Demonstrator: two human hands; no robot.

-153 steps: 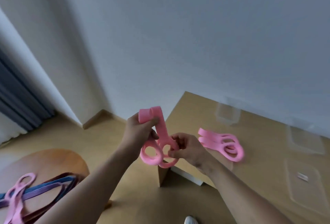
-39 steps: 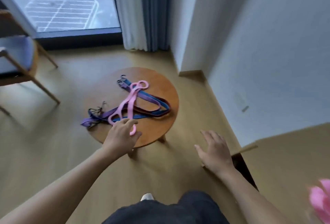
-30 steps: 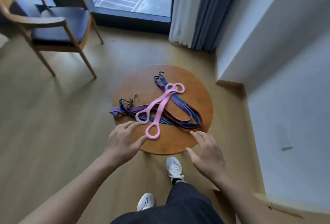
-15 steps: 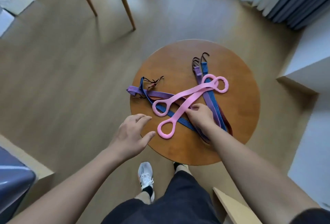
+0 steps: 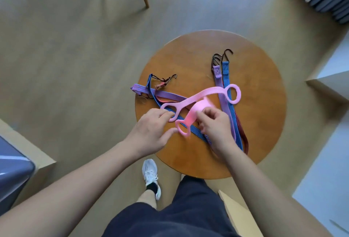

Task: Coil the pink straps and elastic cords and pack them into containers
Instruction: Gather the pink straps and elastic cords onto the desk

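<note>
Both hands [image 5: 215, 129] on pink strap [image 5: 200, 99] | elastic cords [image 5: 229, 108] on table [image 5: 264, 123]

Smooth matt pink straps [image 5: 198, 99] on a satin-finished wooden table [image 5: 260, 104].

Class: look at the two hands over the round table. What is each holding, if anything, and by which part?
Right hand pinches the pink strap mid-band. Left hand touches its end loop; no clear grip.
</note>
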